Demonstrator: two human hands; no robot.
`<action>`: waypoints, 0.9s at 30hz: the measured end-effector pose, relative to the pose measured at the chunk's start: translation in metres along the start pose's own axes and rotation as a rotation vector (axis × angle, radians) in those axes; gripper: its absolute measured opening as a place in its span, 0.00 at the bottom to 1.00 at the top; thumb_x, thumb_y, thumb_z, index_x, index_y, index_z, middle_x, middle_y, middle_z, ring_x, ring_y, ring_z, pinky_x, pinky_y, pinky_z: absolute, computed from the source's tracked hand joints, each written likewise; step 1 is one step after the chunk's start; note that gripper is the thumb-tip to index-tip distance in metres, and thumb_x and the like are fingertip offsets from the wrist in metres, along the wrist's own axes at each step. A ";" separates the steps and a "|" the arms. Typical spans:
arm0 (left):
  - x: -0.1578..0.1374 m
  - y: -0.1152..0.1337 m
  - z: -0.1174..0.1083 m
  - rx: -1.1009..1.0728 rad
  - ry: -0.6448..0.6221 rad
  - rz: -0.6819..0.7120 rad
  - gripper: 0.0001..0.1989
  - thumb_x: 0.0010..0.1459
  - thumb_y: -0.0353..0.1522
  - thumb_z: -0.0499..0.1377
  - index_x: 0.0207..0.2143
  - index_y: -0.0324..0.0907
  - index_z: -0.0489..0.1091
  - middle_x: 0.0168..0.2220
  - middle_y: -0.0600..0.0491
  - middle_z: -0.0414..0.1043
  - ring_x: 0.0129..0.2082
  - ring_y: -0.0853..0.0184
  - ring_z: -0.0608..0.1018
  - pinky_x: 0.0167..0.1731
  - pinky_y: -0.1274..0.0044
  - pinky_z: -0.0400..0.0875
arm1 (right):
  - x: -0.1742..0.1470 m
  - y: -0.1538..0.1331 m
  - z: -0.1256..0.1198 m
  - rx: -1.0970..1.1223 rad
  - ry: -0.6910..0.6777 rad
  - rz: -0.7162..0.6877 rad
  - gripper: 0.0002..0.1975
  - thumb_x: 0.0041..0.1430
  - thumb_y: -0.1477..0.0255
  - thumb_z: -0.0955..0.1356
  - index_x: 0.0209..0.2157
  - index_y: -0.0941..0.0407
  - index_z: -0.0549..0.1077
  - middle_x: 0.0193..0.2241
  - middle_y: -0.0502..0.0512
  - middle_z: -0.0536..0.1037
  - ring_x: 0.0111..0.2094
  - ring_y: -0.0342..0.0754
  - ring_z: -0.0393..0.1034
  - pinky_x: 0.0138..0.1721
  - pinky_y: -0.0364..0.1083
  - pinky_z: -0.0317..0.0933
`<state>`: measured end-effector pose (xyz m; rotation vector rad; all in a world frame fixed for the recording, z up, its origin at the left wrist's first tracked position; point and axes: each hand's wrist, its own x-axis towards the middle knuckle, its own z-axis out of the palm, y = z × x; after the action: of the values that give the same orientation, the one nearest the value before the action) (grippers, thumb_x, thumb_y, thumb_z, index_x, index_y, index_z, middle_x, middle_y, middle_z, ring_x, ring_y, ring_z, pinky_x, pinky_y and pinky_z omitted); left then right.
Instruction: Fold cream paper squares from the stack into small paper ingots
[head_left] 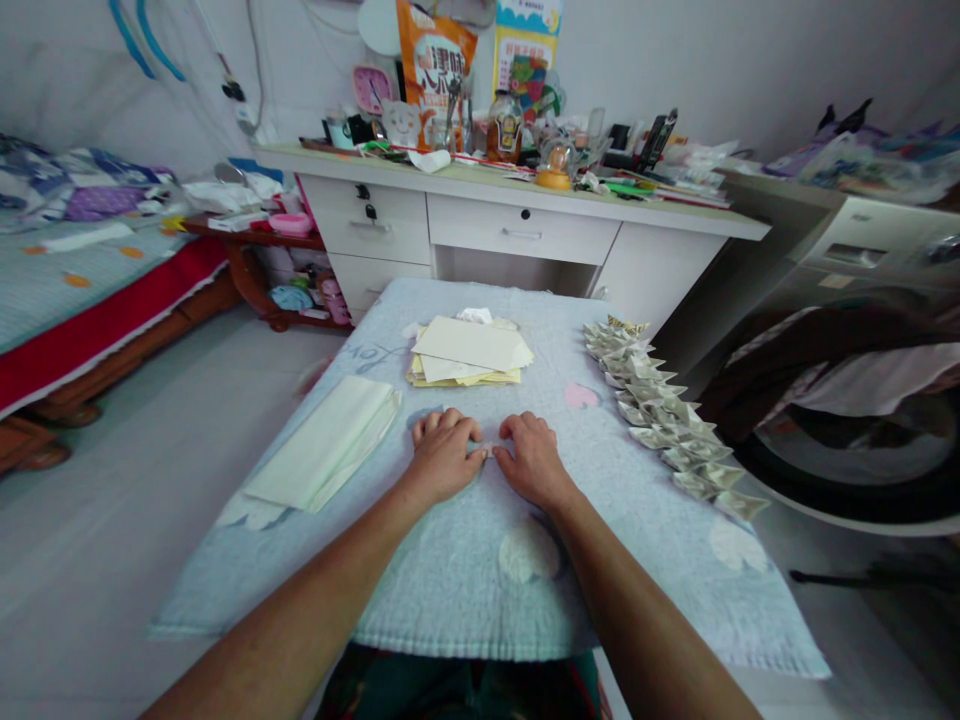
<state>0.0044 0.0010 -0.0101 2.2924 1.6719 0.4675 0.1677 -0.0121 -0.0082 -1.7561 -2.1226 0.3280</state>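
Note:
My left hand (444, 456) and my right hand (534, 460) rest close together on the cloth-covered table (465, 590). Between their thumbs and fingers they hold a small pale piece of paper (490, 452), mostly hidden by the fingertips. Both hands are closed on it, pressing it near the cloth. Beyond them lies a loose stack of cream and yellow paper (472, 345). To the left is a folded bundle of pale green sheets (322, 445). Along the right side runs a slanting row of several folded paper pieces (664, 410), pointed like little boats.
Past the table stands a white desk (525, 225) crowded with jars, an orange bag (435, 75) and a pink clock (372, 90). A washing machine (855, 250) with dark cloth hanging from its door is at right. A bed (97, 270) is at left.

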 end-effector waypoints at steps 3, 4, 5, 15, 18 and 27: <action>0.000 0.000 0.000 -0.026 -0.015 0.031 0.06 0.54 0.36 0.58 0.35 0.47 0.71 0.41 0.52 0.69 0.46 0.57 0.66 0.47 0.64 0.53 | -0.002 0.001 0.000 0.000 -0.008 -0.009 0.06 0.57 0.69 0.67 0.37 0.55 0.70 0.39 0.57 0.69 0.42 0.52 0.60 0.42 0.49 0.51; 0.000 -0.001 0.000 -0.042 -0.019 0.039 0.05 0.54 0.35 0.58 0.35 0.47 0.71 0.41 0.52 0.69 0.46 0.57 0.66 0.47 0.64 0.53 | -0.002 0.001 -0.001 0.004 -0.014 -0.018 0.06 0.57 0.69 0.67 0.37 0.55 0.70 0.39 0.57 0.69 0.42 0.52 0.60 0.42 0.49 0.51; 0.001 -0.001 0.000 -0.061 -0.020 0.044 0.05 0.54 0.34 0.59 0.35 0.47 0.71 0.41 0.52 0.69 0.46 0.57 0.66 0.47 0.65 0.54 | -0.002 0.001 -0.001 0.012 -0.019 -0.028 0.06 0.57 0.70 0.66 0.37 0.55 0.70 0.39 0.57 0.69 0.42 0.52 0.60 0.42 0.49 0.51; -0.003 0.001 -0.001 -0.197 0.005 0.208 0.03 0.53 0.27 0.57 0.31 0.43 0.67 0.33 0.55 0.72 0.41 0.61 0.69 0.44 0.68 0.56 | -0.004 0.004 -0.005 0.074 -0.045 -0.119 0.06 0.53 0.72 0.67 0.35 0.55 0.72 0.36 0.55 0.68 0.41 0.52 0.58 0.40 0.49 0.49; -0.005 0.001 -0.002 -0.203 0.011 0.240 0.04 0.53 0.25 0.56 0.30 0.43 0.67 0.31 0.55 0.71 0.40 0.62 0.69 0.43 0.69 0.57 | -0.004 0.003 -0.007 0.098 -0.045 -0.151 0.06 0.50 0.72 0.69 0.33 0.55 0.71 0.35 0.53 0.68 0.41 0.51 0.58 0.40 0.48 0.48; -0.004 -0.002 -0.007 -0.436 0.015 0.238 0.08 0.54 0.29 0.58 0.38 0.43 0.69 0.34 0.54 0.72 0.39 0.64 0.71 0.42 0.72 0.63 | -0.002 0.009 -0.011 0.314 -0.054 -0.188 0.02 0.55 0.76 0.68 0.30 0.56 0.70 0.32 0.51 0.70 0.39 0.48 0.60 0.42 0.48 0.50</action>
<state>-0.0016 -0.0022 -0.0053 2.1604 1.1599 0.8111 0.1806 -0.0129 -0.0022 -1.3755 -2.1169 0.6243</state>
